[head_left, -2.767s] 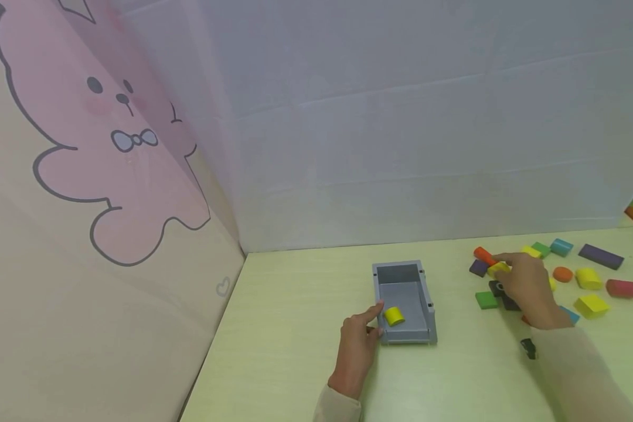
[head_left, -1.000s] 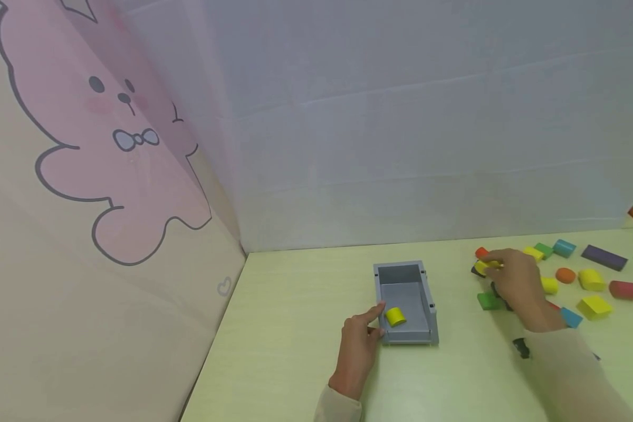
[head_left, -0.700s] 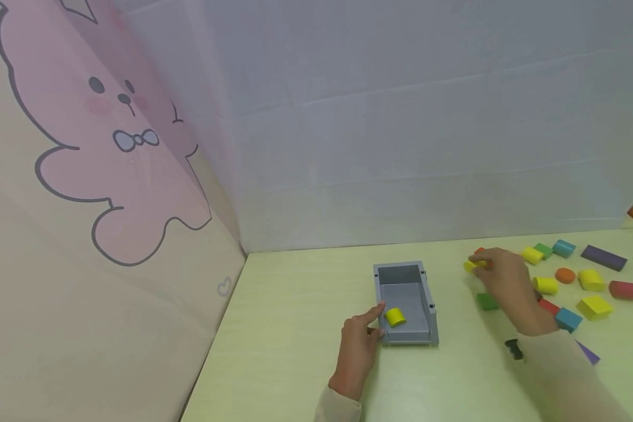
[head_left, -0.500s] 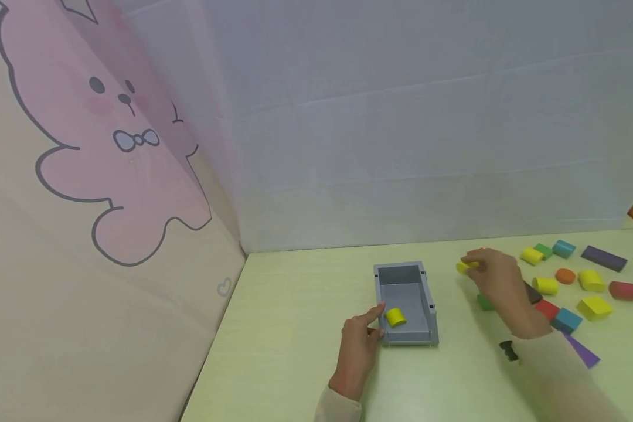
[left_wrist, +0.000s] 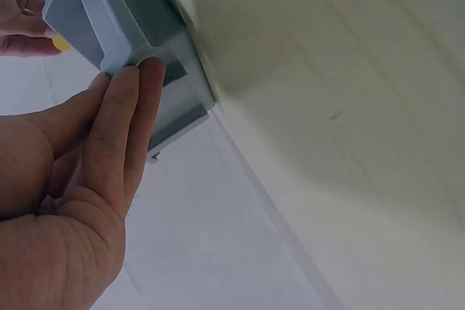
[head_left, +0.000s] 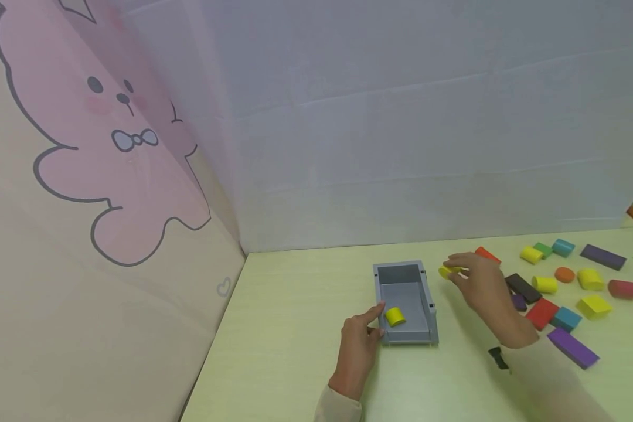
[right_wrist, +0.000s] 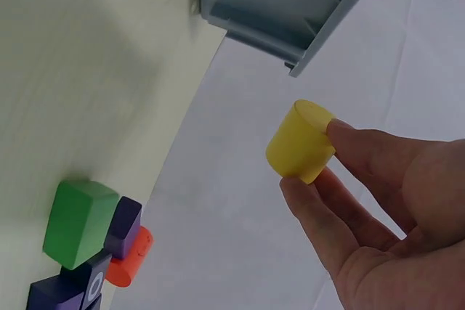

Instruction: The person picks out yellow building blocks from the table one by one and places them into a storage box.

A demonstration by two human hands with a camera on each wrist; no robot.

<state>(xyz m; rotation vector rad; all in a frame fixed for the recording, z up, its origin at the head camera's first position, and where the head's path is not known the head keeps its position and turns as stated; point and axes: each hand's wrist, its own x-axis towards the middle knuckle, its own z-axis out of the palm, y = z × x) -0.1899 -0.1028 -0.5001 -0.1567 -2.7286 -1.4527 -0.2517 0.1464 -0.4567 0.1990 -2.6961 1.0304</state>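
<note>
Beside grey tray (head_left: 405, 305), right hand (head_left: 482, 287) raised

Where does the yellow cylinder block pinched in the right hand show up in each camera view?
Head: yellow cylinder block, just right of the grey plastic tray.
Left wrist: a yellow sliver at upper left, beyond the tray.
Right wrist: centre, between fingertips.
Shared landmark: the grey tray.
</note>
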